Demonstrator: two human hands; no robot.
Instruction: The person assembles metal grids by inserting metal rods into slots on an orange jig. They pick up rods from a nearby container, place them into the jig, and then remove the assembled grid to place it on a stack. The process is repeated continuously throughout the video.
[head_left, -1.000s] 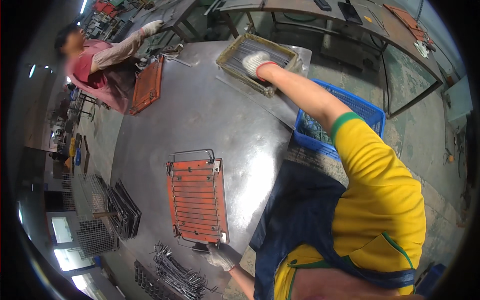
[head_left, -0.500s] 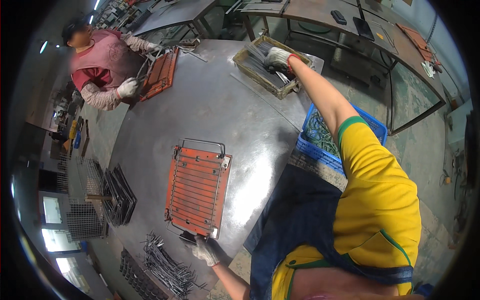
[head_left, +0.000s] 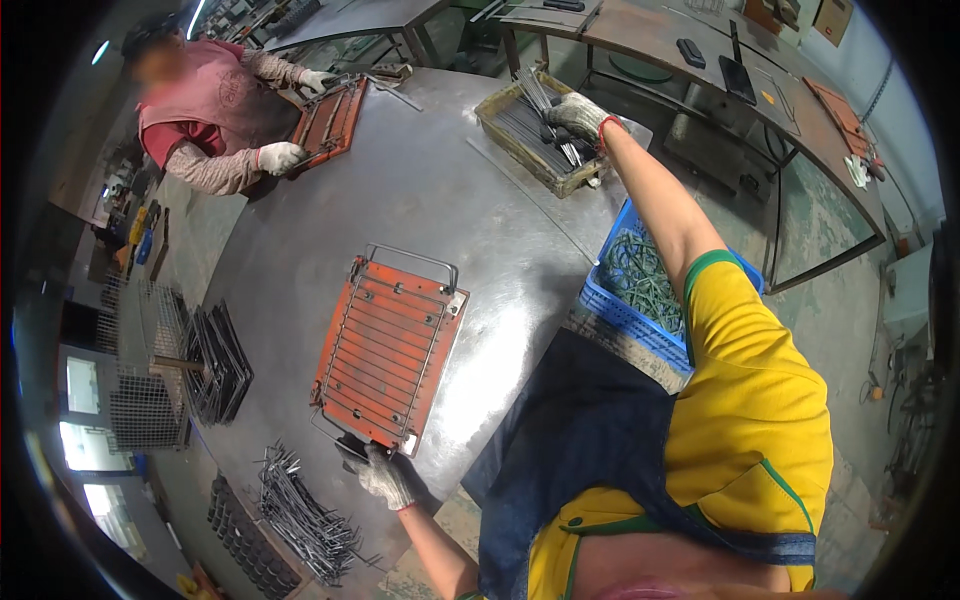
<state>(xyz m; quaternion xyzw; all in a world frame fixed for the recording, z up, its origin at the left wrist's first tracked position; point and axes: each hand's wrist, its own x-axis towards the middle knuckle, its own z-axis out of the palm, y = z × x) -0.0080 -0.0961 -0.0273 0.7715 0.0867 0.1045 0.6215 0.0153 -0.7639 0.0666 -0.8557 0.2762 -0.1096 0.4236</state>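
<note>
In its knit glove, my right hand (head_left: 578,118) grips a bundle of thin metal rods (head_left: 536,92), their ends raised and fanned out. Below the bundle is a worn, yellowish tray (head_left: 556,183) that holds more rods. An orange jig plate (head_left: 388,345) lies on the metal table, with a wire grid (head_left: 375,362) of parallel rods and a bent wire frame across it. At the plate's near edge, my left hand (head_left: 385,480), also gloved, is closed on its lower corner. Something dark at those fingertips is too unclear to name.
Beside the table stands a blue crate (head_left: 640,325) of green strands. Bent metal rods (head_left: 305,515) are heaped at the table's near left, with dark bent frames (head_left: 222,365) farther up. Across the table, a co-worker (head_left: 215,110) in gloves handles another orange plate (head_left: 330,125).
My right hand has lifted the rod bundle slightly out of the tray. The orange plate has turned a little, its near end swinging left with my left hand. The view has shifted too.
</note>
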